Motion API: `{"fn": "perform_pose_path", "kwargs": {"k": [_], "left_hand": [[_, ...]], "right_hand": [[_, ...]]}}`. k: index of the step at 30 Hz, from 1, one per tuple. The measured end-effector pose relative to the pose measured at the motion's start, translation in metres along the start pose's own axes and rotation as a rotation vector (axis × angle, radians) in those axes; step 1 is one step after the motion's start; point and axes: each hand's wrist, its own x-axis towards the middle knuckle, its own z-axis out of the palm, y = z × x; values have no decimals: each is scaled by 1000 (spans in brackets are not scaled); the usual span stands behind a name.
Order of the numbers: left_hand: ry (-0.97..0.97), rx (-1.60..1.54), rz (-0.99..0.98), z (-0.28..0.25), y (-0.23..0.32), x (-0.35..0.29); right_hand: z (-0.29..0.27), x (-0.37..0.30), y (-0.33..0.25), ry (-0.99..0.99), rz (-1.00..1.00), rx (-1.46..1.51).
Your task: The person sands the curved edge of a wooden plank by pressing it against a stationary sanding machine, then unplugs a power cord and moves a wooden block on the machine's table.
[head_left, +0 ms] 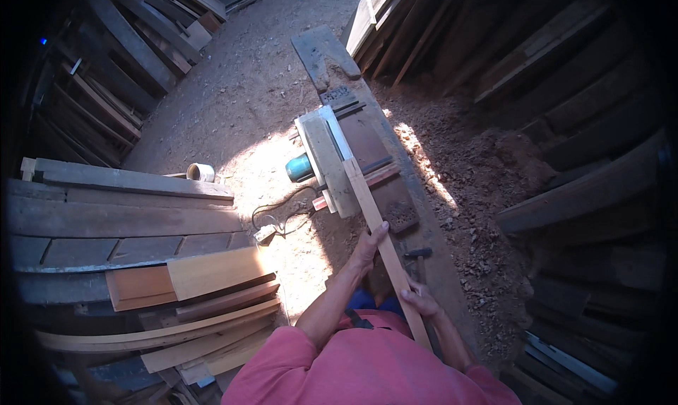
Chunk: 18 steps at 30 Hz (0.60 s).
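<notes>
A long, narrow wooden board [383,242] runs lengthwise in front of me, its near end close to my body. My left hand [369,248] is closed round the board's left edge at about mid-length, thumb on top. Nearer to me, my right hand [421,300] grips it from the right side. The far part of the board reaches a workbench [417,200], alongside a thick wooden block [326,161]. A bright pale strip [336,133] lies beyond it; I cannot tell whether it is the same board in sunlight. Left of the block sits a teal motor housing [299,168].
A hammer [418,254] lies on the bench right of the board. A cable [275,211] loops on the ground at left. Stacked planks [127,218] stand left, with a white cup-like container [200,172] on them. More boards [579,186] lean at right, beside heaped shavings [487,165].
</notes>
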Motion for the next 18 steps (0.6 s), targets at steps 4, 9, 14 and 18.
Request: {"fn": "perform_pose_path", "kwargs": {"k": [4,9,14,18], "left_hand": [[6,4,-32,0,11,3],[14,-16,-3,1,19,7],[9,-6,-18,-4,25,16],[19,11,-31,-8,23,21]], "right_hand": [[-4,10,7,6,-18,-32],[-6,20,5,-8,-8,-28],[-6,29,-1,-15,-17,-30],[-5,32,-4,-5,-11,-59]]}}
